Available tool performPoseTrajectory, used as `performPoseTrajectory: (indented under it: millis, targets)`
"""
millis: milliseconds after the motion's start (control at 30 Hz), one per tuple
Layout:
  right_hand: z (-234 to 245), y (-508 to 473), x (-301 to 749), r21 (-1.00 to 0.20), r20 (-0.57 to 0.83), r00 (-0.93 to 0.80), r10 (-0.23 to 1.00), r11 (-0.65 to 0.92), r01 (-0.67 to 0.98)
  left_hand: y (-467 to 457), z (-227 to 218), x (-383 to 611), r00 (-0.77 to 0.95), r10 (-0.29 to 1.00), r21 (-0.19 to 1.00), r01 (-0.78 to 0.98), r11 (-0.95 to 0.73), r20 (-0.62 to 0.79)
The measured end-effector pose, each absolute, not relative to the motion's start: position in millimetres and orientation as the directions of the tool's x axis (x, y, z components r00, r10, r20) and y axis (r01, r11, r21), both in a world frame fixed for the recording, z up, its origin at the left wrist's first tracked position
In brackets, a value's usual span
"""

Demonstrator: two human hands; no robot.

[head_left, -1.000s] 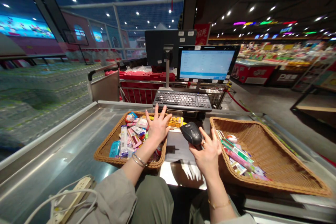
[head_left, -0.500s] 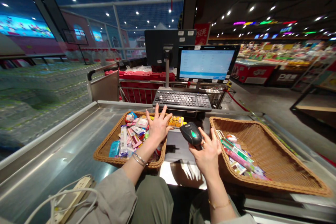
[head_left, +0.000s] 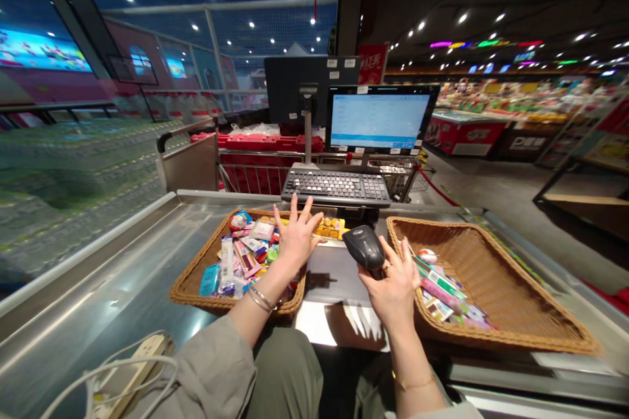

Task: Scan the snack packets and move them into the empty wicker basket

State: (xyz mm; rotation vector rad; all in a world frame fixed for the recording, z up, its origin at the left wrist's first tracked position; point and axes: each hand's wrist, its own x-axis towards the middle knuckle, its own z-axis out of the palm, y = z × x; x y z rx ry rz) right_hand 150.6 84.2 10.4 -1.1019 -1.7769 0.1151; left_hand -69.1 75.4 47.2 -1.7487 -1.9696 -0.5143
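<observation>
My left hand has its fingers spread over the right side of a wicker basket. Its thumb and forefinger are around the left end of a yellow pack with round golden-brown pieces. Packaged sweets and small items fill that basket. My right hand grips a black handheld barcode scanner, its head pointing left toward the pack. Beside this hand stands a second wicker basket, with fewer packets gathered at its left end.
A keyboard sits behind the baskets, below a lit monitor. The metal counter runs to the left, carrying a power strip with white cables. Shopping carts stand beyond the counter.
The green light on the scanner has gone out. My right hand and the scanner have moved slightly right. The view has shifted slightly, while the pack stays with my left hand.
</observation>
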Motion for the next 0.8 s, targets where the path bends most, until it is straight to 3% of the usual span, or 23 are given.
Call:
performPoseTrajectory:
  millis: [800]
  targets:
    - [15, 88, 206, -0.613, 0.681, 0.147, 0.717, 0.450, 0.649, 96, 57, -4, 0.040, 0.799, -0.033, 0.999, -0.025, 0.600]
